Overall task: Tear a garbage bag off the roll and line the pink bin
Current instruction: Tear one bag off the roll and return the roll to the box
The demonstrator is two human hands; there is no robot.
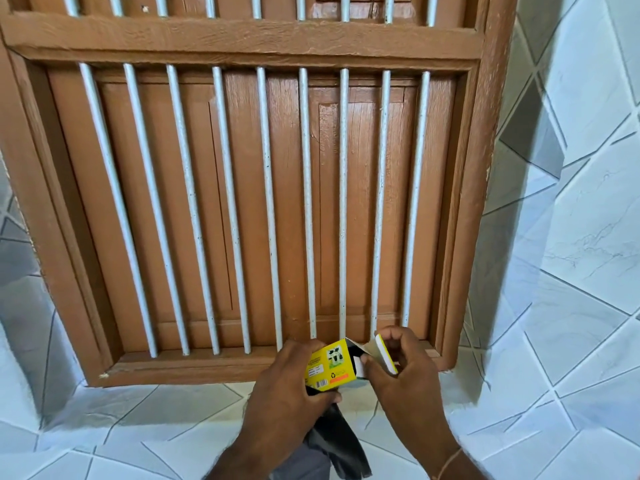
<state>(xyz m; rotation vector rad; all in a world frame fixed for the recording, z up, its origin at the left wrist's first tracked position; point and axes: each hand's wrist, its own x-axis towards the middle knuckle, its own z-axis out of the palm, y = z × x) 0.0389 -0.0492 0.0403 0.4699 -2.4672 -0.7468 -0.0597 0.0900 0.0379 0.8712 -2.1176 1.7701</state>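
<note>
A small yellow garbage-bag box [330, 367] is held low in the middle of the view, in front of a barred wooden window. My left hand [287, 386] grips the box's body, and a black garbage bag [337, 441] hangs down from under that hand. My right hand [401, 368] pinches the box's open end flap [384, 353], pulled away to the right. Something black shows inside the box's open end [354, 351]. The pink bin is not in view.
A brown wooden window frame [464, 202] with several white vertical bars [268, 202] fills the view ahead. White and grey tiled wall [571, 237] lies to the right and left, with a tiled ledge [156, 427] below the frame.
</note>
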